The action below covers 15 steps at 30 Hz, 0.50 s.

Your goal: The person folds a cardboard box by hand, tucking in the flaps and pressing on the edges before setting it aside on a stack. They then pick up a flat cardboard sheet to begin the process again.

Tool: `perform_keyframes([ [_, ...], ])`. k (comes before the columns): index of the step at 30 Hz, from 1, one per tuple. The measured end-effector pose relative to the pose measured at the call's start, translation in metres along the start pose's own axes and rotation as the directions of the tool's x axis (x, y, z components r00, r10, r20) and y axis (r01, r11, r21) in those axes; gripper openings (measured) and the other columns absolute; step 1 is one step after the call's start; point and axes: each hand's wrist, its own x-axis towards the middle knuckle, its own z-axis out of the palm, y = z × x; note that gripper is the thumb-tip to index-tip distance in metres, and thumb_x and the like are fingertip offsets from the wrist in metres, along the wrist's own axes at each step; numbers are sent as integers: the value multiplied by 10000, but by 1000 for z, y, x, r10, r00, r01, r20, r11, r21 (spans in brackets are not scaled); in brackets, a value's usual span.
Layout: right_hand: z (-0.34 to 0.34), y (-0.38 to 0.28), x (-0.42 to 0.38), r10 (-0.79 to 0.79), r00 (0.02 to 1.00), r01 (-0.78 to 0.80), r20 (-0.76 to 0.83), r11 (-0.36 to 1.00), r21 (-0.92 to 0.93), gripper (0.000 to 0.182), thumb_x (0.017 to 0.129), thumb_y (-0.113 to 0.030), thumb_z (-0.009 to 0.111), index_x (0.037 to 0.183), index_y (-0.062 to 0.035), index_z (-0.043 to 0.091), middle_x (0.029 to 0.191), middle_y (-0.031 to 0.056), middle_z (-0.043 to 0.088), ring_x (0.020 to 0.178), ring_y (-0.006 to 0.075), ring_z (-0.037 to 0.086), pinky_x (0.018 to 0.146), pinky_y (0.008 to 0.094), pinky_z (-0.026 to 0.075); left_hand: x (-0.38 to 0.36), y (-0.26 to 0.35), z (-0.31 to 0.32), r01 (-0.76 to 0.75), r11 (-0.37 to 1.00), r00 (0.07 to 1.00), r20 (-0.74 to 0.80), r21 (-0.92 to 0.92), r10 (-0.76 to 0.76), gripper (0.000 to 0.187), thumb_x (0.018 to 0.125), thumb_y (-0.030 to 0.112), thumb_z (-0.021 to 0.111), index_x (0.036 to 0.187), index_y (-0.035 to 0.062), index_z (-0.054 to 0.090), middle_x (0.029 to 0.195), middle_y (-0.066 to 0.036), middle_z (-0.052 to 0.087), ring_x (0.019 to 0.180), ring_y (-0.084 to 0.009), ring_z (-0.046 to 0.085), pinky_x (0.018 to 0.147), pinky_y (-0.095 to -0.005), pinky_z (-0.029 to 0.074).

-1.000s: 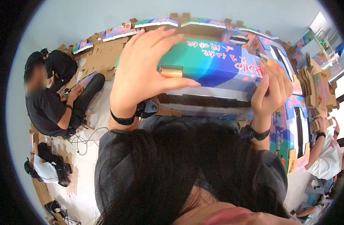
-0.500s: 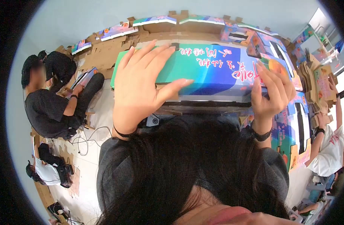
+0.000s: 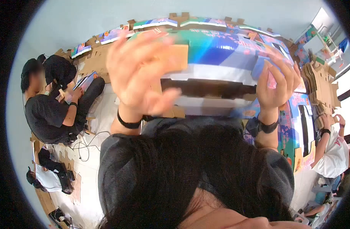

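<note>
One printed box (image 3: 224, 57), blue-green with brown cardboard flaps, gripped at its ends by left hand (image 3: 138, 74) and right hand (image 3: 276, 86)

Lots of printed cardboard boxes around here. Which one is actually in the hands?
The big blue-and-green box raised right in front, gripped by the left hand and right hand. The other boxes stand on the floor or lie flat along the wall, untouched.
</note>
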Motion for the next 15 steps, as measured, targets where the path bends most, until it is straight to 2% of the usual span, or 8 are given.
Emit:
perform_keyframes([
  [1,0,0,-2,7,998,-10,58,999,42,191,754,-92,796,919,-141,712,1027,5,727,965,231,651,1011,457,437,2,4,1,-17,979,999,42,-203,26,377,862,451,666,986,100,728,1072,-80,746,1075,-308,691,1094,-487,386],
  [4,-7,-5,-7,-17,959,-24,283,990,140,222,710,-107,802,912,-114,710,1032,34,720,925,265,654,969,459,468,-13,18,4,145,951,879,476,-274,3,471,829,425,739,1163,95,693,1262,-110,673,1219,-334,612,1104,-517,368],
  [5,-9,-8,-10,13,936,-75,353,984,162,210,716,-114,800,905,-108,710,1030,37,721,925,271,653,969,458,469,-23,21,12,205,935,823,568,-291,-3,545,831,441,742,1249,100,665,1348,-124,634,1297,-349,564,1118,-545,342],
  [6,-9,-11,-16,39,909,-125,416,975,181,198,721,-121,798,897,-101,710,1027,40,721,925,276,653,969,457,469,-30,25,13,272,936,683,730,-222,-25,744,777,410,802,1425,146,550,1524,-127,480,1433,-350,419,1173,-565,263],
  [7,-10,-13,-22,62,878,-174,475,965,197,188,727,-128,797,890,-95,710,1025,43,722,926,282,652,968,456,470,-41,28,16,291,934,657,753,-207,-38,782,770,418,805,1451,157,521,1549,-131,441,1456,-349,380,1182,-576,240],
  [11,-20,-13,-43,-3,639,-224,769,956,189,594,725,-343,825,1235,-85,661,1384,144,579,1291,367,520,1087,494,383,-90,40,27,351,932,531,839,-93,-116,932,736,418,828,1537,194,408,1637,-149,278,1528,-353,227,1210,-614,165],
  [12,-22,-13,-52,-11,514,-227,858,962,148,911,673,-443,844,1453,-110,512,1526,176,436,1450,391,351,1175,520,286,-99,44,28,343,938,512,845,-40,-152,933,735,414,831,1538,197,407,1636,-150,279,1526,-358,230,1209,-613,166],
  [15,-20,-17,-65,25,473,-251,881,962,107,1034,626,-444,866,1517,-136,442,1551,183,403,1486,386,293,1223,538,196,-112,46,37,335,942,530,820,30,-215,932,734,392,830,1542,221,397,1623,-150,302,1511,-346,268,1206,-611,176],
])
